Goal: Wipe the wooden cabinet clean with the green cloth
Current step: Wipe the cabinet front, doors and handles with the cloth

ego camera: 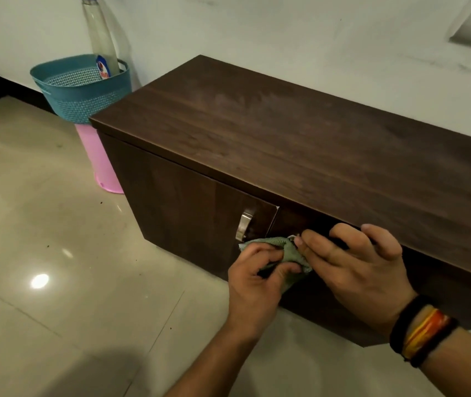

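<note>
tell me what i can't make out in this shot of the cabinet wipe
Head view only:
- Right door handle: hidden behind the right hand and green cloth; only the left door's handle shows.
- Wooden cabinet: right end cut off by the frame edge.
- Bottle label: too blurred to read; its base hidden by the blue basket.
- Cloth: partly covered by the left hand.

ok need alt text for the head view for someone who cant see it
A person's left hand grips a green cloth against the front of a dark wooden cabinet while the right hand rests on its door edge. A teal basket holding a bottle stands behind it.
</note>
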{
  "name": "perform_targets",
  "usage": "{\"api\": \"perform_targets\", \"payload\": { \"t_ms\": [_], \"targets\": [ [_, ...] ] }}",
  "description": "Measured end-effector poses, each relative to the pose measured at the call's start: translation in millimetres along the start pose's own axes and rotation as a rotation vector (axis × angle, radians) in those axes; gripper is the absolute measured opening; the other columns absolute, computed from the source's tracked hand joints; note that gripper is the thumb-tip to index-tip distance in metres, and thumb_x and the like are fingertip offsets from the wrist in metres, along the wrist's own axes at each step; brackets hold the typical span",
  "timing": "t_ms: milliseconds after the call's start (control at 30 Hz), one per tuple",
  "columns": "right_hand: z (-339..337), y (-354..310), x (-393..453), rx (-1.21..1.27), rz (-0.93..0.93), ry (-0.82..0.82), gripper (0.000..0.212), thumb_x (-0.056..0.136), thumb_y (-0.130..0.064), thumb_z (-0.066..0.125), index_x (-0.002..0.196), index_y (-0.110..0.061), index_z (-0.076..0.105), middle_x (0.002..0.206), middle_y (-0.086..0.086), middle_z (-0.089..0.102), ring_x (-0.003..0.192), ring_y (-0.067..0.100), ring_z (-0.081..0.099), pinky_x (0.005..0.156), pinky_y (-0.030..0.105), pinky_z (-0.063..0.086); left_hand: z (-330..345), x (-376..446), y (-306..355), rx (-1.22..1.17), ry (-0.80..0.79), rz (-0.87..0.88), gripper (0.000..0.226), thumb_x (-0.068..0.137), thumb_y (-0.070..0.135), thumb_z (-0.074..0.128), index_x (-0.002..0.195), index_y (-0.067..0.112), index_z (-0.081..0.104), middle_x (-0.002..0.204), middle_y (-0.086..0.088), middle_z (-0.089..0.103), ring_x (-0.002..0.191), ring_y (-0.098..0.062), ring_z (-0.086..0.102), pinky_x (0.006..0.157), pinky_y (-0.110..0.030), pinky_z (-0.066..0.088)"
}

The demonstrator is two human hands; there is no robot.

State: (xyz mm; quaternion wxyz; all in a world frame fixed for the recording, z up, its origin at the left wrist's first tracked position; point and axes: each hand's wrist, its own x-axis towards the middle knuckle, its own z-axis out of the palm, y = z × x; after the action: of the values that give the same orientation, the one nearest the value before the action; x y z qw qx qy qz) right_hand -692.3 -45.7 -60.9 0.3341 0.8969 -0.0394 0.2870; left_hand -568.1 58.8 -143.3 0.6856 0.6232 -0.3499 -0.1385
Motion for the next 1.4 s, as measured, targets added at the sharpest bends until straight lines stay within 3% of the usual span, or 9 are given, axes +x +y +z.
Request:
{"api": "perform_targets", "payload": {
  "t_ms": [100, 200, 300, 400, 600, 767, 1000, 1233, 1400],
  "targets": [
    [1.5, 0.3, 1.7, -0.006, -0.001, -0.017, 0.033, 0.101, -0.014, 0.047, 0.099, -0.021, 0.079, 0.116, -0.008, 0.069, 0.105, 0.022, 0.047, 0.090, 0.039, 0.031, 0.3, 15.3, 7.4, 0.087, 0.029, 0.035, 0.003, 0.084, 0.017, 0.077, 0.082, 0.015, 0.079, 0.080, 0.008, 0.065, 0.074, -0.007, 0.065, 0.066, -0.019, 0.053],
    [1.2, 0.6, -0.7, 0.002, -0.011, -0.010, 0.037, 0.103, -0.015, 0.043, 0.101, -0.021, 0.080, 0.120, -0.008, 0.064, 0.104, 0.022, 0.047, 0.090, 0.039, 0.031, 0.9, 0.2, -7.8, 0.164, 0.016, 0.107, 0.008, 0.085, 0.022, 0.074, 0.087, 0.017, 0.078, 0.093, 0.009, 0.066, 0.088, -0.007, 0.065, 0.079, -0.027, 0.056],
    [0.8, 1.4, 1.6, -0.013, -0.004, -0.006, 0.038, 0.103, -0.015, 0.043, 0.099, -0.022, 0.080, 0.115, -0.009, 0.070, 0.103, 0.021, 0.047, 0.088, 0.039, 0.032, 0.4, -9.3, -28.1, 0.166, 0.060, 0.092, 0.014, 0.079, 0.004, 0.077, 0.092, 0.011, 0.078, 0.100, 0.004, 0.066, 0.093, -0.012, 0.066, 0.078, -0.035, 0.059],
    [0.6, 0.5, 0.5, -0.008, 0.004, 0.000, 0.035, 0.102, -0.015, 0.047, 0.098, -0.022, 0.081, 0.106, -0.010, 0.076, 0.102, 0.020, 0.048, 0.088, 0.039, 0.032, 2.6, -5.5, -18.7, 0.085, 0.061, 0.011, 0.024, 0.075, -0.008, 0.078, 0.092, 0.009, 0.079, 0.098, 0.005, 0.068, 0.091, -0.011, 0.068, 0.078, -0.024, 0.058],
    [4.5, 2.2, -2.6, -0.004, -0.040, 0.001, 0.026, 0.097, -0.015, 0.054, 0.098, -0.021, 0.080, 0.109, -0.009, 0.076, 0.104, 0.021, 0.048, 0.088, 0.040, 0.031, 4.3, -1.7, -1.6, 0.112, 0.054, 0.037, 0.006, 0.082, 0.012, 0.075, 0.087, 0.012, 0.076, 0.090, 0.007, 0.065, 0.086, -0.005, 0.063, 0.077, -0.014, 0.050],
    [4.2, -0.3, -2.9, -0.006, -0.016, 0.000, 0.032, 0.101, -0.014, 0.049, 0.099, -0.023, 0.081, 0.107, -0.010, 0.076, 0.103, 0.020, 0.048, 0.088, 0.039, 0.031, 2.2, -7.6, -14.2, 0.161, 0.059, 0.022, 0.025, 0.073, -0.013, 0.072, 0.076, 0.012, 0.068, 0.085, 0.006, 0.060, 0.078, -0.005, 0.060, 0.068, -0.016, 0.050],
    [4.3, 1.3, -2.5, 0.025, -0.034, -0.017, 0.038, 0.099, -0.011, 0.045, 0.093, -0.021, 0.081, 0.106, -0.009, 0.077, 0.104, 0.021, 0.049, 0.089, 0.039, 0.030, -1.2, 7.8, 4.7, 0.207, 0.021, 0.148, 0.012, 0.084, 0.021, 0.069, 0.079, 0.011, 0.069, 0.083, 0.009, 0.058, 0.078, 0.003, 0.055, 0.071, -0.009, 0.043],
    [1.9, 1.1, 0.3, 0.000, -0.034, -0.016, 0.034, 0.099, -0.013, 0.049, 0.097, -0.023, 0.081, 0.106, -0.010, 0.076, 0.103, 0.021, 0.047, 0.086, 0.040, 0.030, -2.5, -3.4, -12.8, 0.223, 0.027, 0.077, 0.026, 0.069, -0.012, 0.076, 0.075, 0.012, 0.068, 0.082, 0.012, 0.057, 0.075, 0.002, 0.056, 0.067, -0.011, 0.047],
    [2.7, 0.7, -4.0, 0.028, -0.026, -0.032, 0.046, 0.103, -0.011, 0.038, 0.093, -0.021, 0.082, 0.106, -0.008, 0.077, 0.102, 0.023, 0.048, 0.087, 0.040, 0.029, 3.4, -0.5, 4.5, 0.128, 0.092, 0.091, 0.011, 0.081, 0.019, 0.074, 0.090, 0.013, 0.078, 0.089, 0.007, 0.070, 0.083, -0.002, 0.066, 0.075, -0.020, 0.056]
  ]
}}
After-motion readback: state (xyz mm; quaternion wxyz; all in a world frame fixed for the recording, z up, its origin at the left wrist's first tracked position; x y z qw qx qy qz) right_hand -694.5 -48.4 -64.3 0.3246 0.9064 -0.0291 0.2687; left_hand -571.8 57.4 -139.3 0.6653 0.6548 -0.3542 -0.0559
